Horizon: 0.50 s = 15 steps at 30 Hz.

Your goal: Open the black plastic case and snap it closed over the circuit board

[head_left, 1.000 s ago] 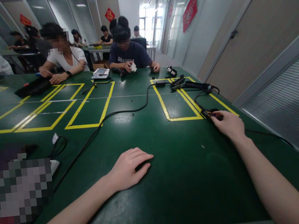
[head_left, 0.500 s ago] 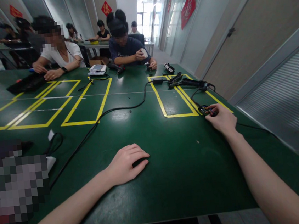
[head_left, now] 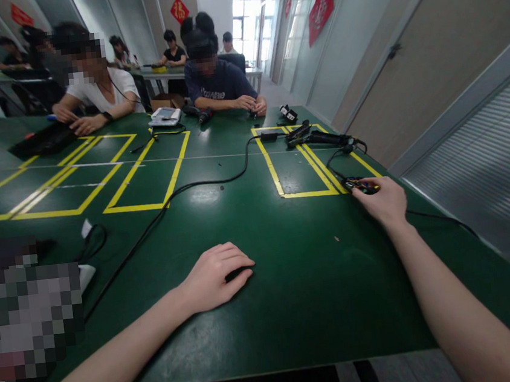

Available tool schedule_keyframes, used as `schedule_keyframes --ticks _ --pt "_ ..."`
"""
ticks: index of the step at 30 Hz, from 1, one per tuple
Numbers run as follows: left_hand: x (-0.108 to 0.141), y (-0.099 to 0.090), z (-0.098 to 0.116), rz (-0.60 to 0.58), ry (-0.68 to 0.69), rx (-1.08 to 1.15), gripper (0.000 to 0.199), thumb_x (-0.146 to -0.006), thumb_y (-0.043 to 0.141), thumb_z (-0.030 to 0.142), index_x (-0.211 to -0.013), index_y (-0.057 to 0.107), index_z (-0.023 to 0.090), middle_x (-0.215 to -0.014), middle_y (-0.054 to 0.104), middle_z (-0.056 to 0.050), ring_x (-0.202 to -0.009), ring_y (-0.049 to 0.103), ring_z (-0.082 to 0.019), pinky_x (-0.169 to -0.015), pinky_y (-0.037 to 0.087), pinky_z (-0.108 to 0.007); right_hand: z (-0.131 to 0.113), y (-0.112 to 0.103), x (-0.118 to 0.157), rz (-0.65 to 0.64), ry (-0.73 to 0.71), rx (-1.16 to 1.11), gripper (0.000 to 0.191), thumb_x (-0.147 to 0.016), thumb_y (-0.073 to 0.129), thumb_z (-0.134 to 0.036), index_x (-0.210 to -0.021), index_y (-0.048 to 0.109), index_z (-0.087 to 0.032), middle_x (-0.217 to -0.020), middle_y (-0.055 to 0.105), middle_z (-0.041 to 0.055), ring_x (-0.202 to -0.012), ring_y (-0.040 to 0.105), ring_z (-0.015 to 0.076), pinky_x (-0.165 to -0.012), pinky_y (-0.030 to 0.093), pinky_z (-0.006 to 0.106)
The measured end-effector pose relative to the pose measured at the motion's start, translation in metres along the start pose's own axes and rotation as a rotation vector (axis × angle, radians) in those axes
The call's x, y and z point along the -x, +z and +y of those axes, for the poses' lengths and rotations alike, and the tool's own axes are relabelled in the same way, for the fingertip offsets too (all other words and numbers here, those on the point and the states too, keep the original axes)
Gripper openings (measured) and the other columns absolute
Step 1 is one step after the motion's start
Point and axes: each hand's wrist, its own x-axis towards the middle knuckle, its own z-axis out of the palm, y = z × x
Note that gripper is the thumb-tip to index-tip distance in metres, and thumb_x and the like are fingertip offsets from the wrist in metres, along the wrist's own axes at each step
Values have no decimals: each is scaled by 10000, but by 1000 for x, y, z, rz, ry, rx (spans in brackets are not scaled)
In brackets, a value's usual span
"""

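Observation:
My left hand rests palm down on the green table, its fingers stretched out and the thumb apart, holding nothing. At the table's right side, my right hand has its thumb and fingers around a small dark electronic part with coloured wires. The hand partly hides that part, which lies low at the table surface by the yellow tape. A black cable runs from it up to a long black jointed tool-like device.
A long black cable crosses the table to a black box. Yellow tape marks rectangles. A black-and-white part, a drill and a white device lie farther back. Two people sit across the table.
My right hand has shifted slightly right and opened a little, so more of the wired part shows. The left hand stays put. The person opposite has lowered a hand that held a white piece.

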Motion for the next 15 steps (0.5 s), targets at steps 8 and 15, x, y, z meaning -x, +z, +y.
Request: schedule_keyframes --ticks 8,15 --pt "0 0 0 -9 -20 2 213 -1043 556 265 -1083 752 191 -1017 783 -68 -972 711 -200 -887 581 -346 6 7 -3 -128 27 101 319 -781 658 -437 -998 784 -239 -901 755 109 -834 681 324 -690 513 406" --pt "0 0 0 -2 -5 -1 198 -1035 570 252 -1077 751 184 -1011 784 -68 -966 713 -200 -876 583 -345 -2 2 0 -67 58 35 387 -729 665 -351 -1085 725 -213 -931 733 96 -870 680 315 -730 521 400"
